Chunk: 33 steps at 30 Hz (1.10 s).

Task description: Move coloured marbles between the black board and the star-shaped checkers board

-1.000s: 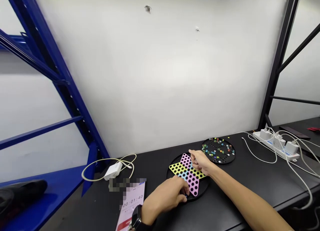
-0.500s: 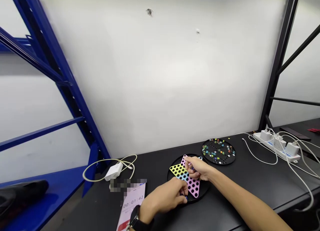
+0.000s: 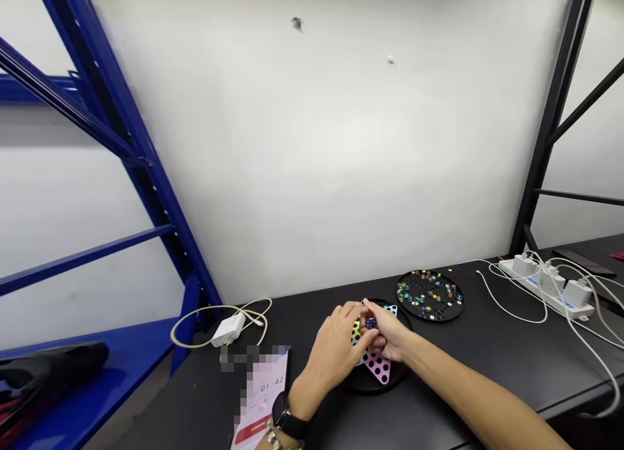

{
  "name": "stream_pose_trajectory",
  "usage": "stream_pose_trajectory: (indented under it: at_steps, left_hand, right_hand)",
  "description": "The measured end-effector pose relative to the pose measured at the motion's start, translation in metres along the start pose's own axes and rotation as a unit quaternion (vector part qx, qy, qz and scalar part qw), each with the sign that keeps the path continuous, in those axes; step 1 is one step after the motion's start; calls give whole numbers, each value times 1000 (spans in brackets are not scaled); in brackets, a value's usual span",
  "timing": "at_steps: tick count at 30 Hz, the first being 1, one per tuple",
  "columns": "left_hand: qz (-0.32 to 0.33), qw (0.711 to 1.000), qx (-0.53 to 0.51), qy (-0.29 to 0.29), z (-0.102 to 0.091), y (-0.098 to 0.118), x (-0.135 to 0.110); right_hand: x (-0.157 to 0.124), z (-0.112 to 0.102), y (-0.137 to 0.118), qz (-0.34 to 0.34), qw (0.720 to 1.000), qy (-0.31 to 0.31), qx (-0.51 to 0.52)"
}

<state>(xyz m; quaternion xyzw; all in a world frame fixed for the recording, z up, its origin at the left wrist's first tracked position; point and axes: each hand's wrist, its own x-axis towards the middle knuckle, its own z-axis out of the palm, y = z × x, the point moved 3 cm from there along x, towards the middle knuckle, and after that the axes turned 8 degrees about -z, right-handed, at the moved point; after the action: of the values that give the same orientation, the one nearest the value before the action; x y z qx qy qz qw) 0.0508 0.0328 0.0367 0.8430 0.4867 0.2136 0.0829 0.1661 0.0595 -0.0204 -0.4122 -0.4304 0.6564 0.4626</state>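
Head: left hand (image 3: 336, 347) now up beside right hand (image 3: 389, 333), over star board (image 3: 377, 369).

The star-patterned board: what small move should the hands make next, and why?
Perhaps curl the right hand tighter before drawing the left hand away: they meet over the star-patterned board, with something small and blue showing between them.

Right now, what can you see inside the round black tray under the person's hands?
Inside the tray is a dotted board; yellow, blue and pink parts show. The left hand and right hand hide much of it, so anything beneath them cannot be seen.
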Motion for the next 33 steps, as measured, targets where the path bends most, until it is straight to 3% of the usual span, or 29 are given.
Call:
stream_pose_trajectory:
  at_steps: [2,4,5,7,8,10,13,16,18,20,22,24,26,28,33]
  left_hand:
    - [11,1000,2,5,1,-3,0]
    - [6,1000,10,13,3,-6,0]
    - [1,1000,15,18,3,-8,0]
    - [-3,1000,26,14,6,-9,-1]
    - [-2,999,33,0,7,-10,-2]
    - [2,998,43,-50,12,-10,-5]
    - [-2,987,54,-151,20,-12,-10]
    - [-13,970,62,-235,25,-15,-13]
    - [-17,965,62,-254,25,-18,-12]
    - [-21,967,62,-248,23,-22,-10]
    - [-35,969,73,-233,19,-29,-8]
    - [-50,972,90,-209,16,-36,-8]
    - [-48,976,101,-189,15,-40,-11]
    - [-31,975,96,-196,18,-40,-14]
    - [-9,968,52,-247,29,-32,-20]
  right_hand:
    - [6,-12,-8,-32,999,16,-35]
    - [10,-35,-23,-125,977,73,-157]
    - [11,-49,-32,-179,946,120,-244]
    - [8,-81,-47,-241,843,224,-426]
    - [7,-98,-51,-226,792,265,-501]
    - [7,-129,-52,-161,722,299,-603]
    - [9,-158,-45,-72,665,296,-682]
    - [10,-155,-42,-67,626,295,-719]
    - [8,-137,-44,-106,626,287,-718]
    - [5,-109,-44,-158,658,232,-699]
    - [0,-78,-38,-210,699,129,-672]
    - [-8,-48,-27,-246,717,13,-652]
    - [-19,-27,-14,-269,712,-77,-645]
    - [-29,-15,-3,-287,696,-123,-647]
    - [-41,-19,8,-299,666,-134,-670]
